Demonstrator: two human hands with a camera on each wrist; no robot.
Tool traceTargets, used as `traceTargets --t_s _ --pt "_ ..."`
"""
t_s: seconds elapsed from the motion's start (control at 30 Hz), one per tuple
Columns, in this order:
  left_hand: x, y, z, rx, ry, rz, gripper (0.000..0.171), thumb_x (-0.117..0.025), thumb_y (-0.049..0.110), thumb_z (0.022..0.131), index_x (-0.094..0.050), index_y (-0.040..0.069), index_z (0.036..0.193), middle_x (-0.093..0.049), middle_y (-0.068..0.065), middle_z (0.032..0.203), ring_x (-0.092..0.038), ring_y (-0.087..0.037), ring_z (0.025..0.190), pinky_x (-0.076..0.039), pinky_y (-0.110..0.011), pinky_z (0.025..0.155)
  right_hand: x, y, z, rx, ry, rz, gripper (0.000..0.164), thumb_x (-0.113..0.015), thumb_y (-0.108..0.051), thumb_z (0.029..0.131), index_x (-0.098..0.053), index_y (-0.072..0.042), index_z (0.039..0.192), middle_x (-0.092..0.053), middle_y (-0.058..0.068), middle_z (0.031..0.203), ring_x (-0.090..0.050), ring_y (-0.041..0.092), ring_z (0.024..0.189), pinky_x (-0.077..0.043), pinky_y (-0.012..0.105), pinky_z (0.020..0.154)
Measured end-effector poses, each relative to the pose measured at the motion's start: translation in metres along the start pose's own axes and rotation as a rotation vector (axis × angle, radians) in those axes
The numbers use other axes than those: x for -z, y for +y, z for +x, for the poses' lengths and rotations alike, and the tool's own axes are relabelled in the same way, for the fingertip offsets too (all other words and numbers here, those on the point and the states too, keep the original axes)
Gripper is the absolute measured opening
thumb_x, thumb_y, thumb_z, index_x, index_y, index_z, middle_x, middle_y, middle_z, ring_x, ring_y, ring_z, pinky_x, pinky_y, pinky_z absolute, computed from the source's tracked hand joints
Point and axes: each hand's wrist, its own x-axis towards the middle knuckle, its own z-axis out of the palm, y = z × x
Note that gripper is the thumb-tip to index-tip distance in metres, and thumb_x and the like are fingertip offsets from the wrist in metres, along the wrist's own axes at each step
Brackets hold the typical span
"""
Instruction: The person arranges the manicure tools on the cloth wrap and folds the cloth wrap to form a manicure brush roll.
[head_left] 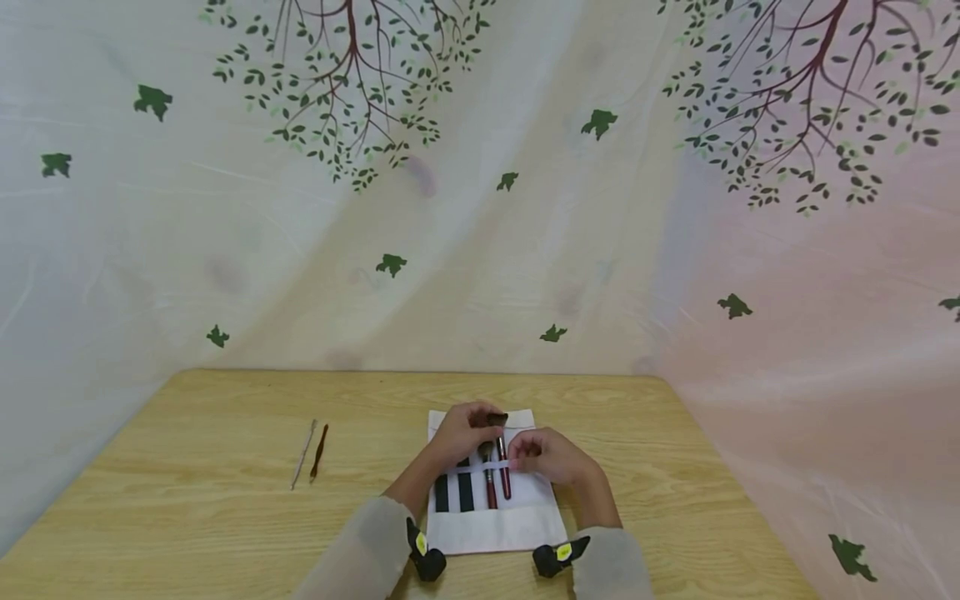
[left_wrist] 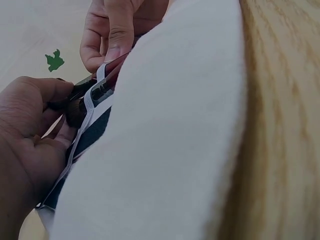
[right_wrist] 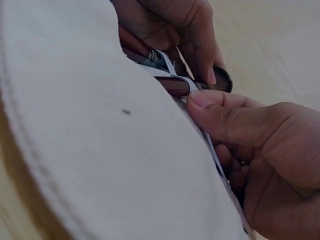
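A white cloth brush roll [head_left: 495, 533] lies unrolled on the table, its front pocket toward me. Near its bristles, a makeup brush with a dark red handle [head_left: 506, 485] is pinched by my left hand [head_left: 467, 433]. My right hand [head_left: 553, 457] pinches the white elastic band [left_wrist: 86, 102] beside that brush, thumb and index finger together in the right wrist view. Under the band to the left stands a second red-handled brush [head_left: 491, 493]. Further left are two dark strips [head_left: 466, 490] on the roll. The handles' lower ends go behind the pocket cloth in the wrist views.
To the left on the wooden table [head_left: 187, 500] lie a thin silver tool [head_left: 303, 454] and a slim brown-handled tool [head_left: 319, 454], side by side. A pale cloth backdrop [head_left: 465, 317] with printed leaves and branches hangs behind the table's far edge.
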Motion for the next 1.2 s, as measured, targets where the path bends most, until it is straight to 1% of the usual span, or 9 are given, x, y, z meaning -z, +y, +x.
traceTargets --t_s 0.17,0.27,0.57,0.73,1.0,1.2 --pt "-0.0009 0.0006 -0.0025 0.002 -0.02 0.008 0.018 -0.074 0.009 0.094 -0.077 0.013 0.111 -0.075 0.001 0.105 -0.066 -0.012 0.095 -0.053 -0.03 0.085 -0.0004 0.0002 -0.0012 0.008 -0.001 0.016 0.008 -0.068 0.001 0.095 -0.071 -0.007 0.094 -0.063 0.003 0.085 -0.056 0.018 0.081 -0.046 0.029 0.074" --pt "-0.0002 0.0011 -0.0034 -0.003 -0.025 0.007 0.016 -0.075 0.008 0.093 -0.077 0.012 0.108 -0.075 0.001 0.104 -0.066 -0.012 0.095 -0.053 -0.03 0.084 -0.0005 -0.0001 -0.0015 0.012 -0.001 0.024 0.008 -0.068 0.001 0.095 -0.071 -0.007 0.095 -0.063 0.003 0.085 -0.055 0.018 0.081 -0.046 0.029 0.074" --pt "0.0003 0.0014 -0.005 -0.052 -0.056 0.062 0.013 -0.075 0.009 0.091 -0.078 0.009 0.103 -0.075 -0.002 0.1 -0.065 -0.011 0.091 -0.053 -0.028 0.081 -0.0002 0.0007 -0.0007 0.019 -0.001 0.032 0.007 -0.069 0.001 0.095 -0.071 -0.006 0.095 -0.063 0.002 0.086 -0.056 0.017 0.081 -0.047 0.028 0.073" --pt "-0.0003 0.0029 -0.0067 -0.046 -0.073 0.078 0.011 -0.074 0.007 0.091 -0.079 0.009 0.1 -0.075 -0.001 0.097 -0.065 -0.01 0.089 -0.054 -0.028 0.081 0.0003 0.0027 0.0003 0.018 0.001 0.031 0.007 -0.069 0.001 0.094 -0.071 -0.006 0.095 -0.064 0.003 0.086 -0.056 0.018 0.081 -0.047 0.028 0.074" --pt "-0.0006 0.0041 -0.0074 -0.025 -0.101 0.156 0.011 -0.071 0.011 0.092 -0.08 0.015 0.096 -0.075 0.007 0.09 -0.064 -0.009 0.084 -0.053 -0.028 0.078 0.0002 0.0039 0.0001 0.012 0.004 0.0 0.01 -0.068 0.002 0.094 -0.071 -0.007 0.092 -0.064 0.001 0.085 -0.057 0.018 0.082 -0.047 0.03 0.075" --pt "-0.0003 0.0035 -0.0088 -0.03 -0.122 0.18 0.011 -0.071 0.012 0.091 -0.081 0.013 0.096 -0.075 0.006 0.087 -0.063 -0.008 0.08 -0.052 -0.026 0.073 -0.0008 0.005 -0.0002 0.002 0.011 -0.016 0.011 -0.069 0.002 0.094 -0.072 -0.008 0.089 -0.068 0.0 0.085 -0.059 0.017 0.083 -0.047 0.032 0.079"
